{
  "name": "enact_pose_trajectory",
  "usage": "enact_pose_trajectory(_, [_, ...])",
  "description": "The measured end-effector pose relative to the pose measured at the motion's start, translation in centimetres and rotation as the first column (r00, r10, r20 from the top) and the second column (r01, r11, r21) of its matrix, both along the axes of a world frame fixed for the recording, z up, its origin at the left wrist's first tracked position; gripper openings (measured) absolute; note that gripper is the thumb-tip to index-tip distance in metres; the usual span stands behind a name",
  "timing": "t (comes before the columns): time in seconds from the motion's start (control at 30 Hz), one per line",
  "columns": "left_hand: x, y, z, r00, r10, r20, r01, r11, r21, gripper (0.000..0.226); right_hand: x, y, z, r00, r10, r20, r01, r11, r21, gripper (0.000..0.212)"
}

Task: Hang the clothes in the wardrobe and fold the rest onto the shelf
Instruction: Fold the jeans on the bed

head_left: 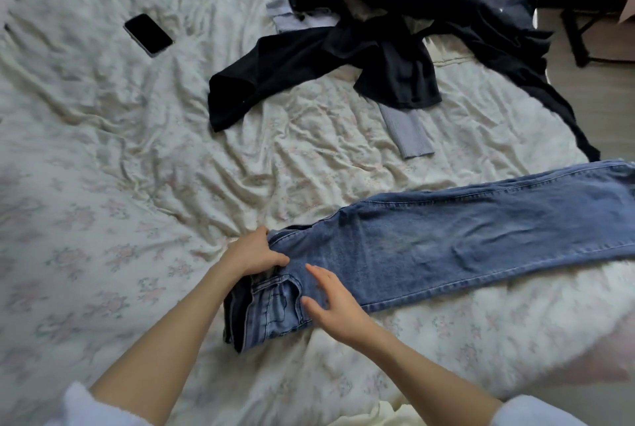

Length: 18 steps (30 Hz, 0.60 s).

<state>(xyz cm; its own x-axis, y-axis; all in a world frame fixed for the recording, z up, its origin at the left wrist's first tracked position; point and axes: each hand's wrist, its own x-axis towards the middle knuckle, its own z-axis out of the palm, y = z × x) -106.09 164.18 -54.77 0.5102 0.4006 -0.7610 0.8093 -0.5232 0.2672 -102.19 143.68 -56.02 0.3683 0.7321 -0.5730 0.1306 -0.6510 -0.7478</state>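
while two hands (261, 253) (336, 302) touch one jeans (464, 240).

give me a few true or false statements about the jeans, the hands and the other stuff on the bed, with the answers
1. The blue jeans lie stretched out flat on the bed. True.
2. The left hand grips the jeans near the waistband. True.
3. The right hand holds a hanger. False: it holds nothing; its fingers are straight, at the jeans.
4. The phone lies on top of the jeans. False: it lies on the bedsheet, far from them.
5. A pile of dark clothes sits beyond the jeans. True.
6. The grey ribbed sleeve is folded on a shelf. False: it sticks out from under the dark clothes on the bed.
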Motion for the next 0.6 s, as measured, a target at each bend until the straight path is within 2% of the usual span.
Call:
enact_pose_trajectory(0.1, [2.9, -1.5, 2.8, 0.983, 0.183, 0.018, -0.172, 0.950, -0.261, 0.078, 1.6, 0.2, 2.3, 0.969, -0.173, -0.178, 0.182, 0.983, 0.036, 0.058])
enact_pose_trajectory(0.2, [6.2, -4.2, 5.2, 0.902, 0.432, 0.002, -0.363, 0.761, -0.537, 0.072, 4.1, -0.4, 4.6, 0.894, -0.308, -0.327, 0.340, 0.939, 0.044, 0.067])
enact_pose_trajectory(0.3, [9.6, -7.6, 6.8, 0.830, 0.555, -0.053, -0.449, 0.610, -0.652, 0.059, 7.8, -2.9, 6.9, 0.855, -0.368, -0.365, 0.423, 0.902, 0.081, 0.089])
enact_pose_trajectory(0.37, [11.7, -9.8, 7.3, 0.805, 0.586, -0.089, -0.460, 0.523, -0.718, 0.047, 10.2, -5.0, 7.8, 0.882, -0.353, -0.312, 0.403, 0.909, 0.110, 0.084])
enact_pose_trajectory(0.47, [14.5, -13.2, 7.9, 0.810, 0.572, -0.125, -0.433, 0.441, -0.786, 0.029, 13.5, -8.5, 7.5, 0.917, -0.376, -0.137, 0.389, 0.917, 0.088, 0.055])
enact_pose_trajectory(0.53, [16.0, -14.7, 7.6, 0.830, 0.548, -0.103, -0.406, 0.468, -0.785, 0.038, 15.3, -10.3, 6.6, 0.876, -0.482, 0.029, 0.482, 0.876, 0.017, 0.039])
enact_pose_trajectory(0.6, [17.3, -16.1, 6.1, 0.825, 0.565, 0.013, -0.376, 0.566, -0.733, 0.049, 17.3, -11.5, 5.6, 0.817, -0.559, 0.140, 0.568, 0.823, -0.032, 0.029])
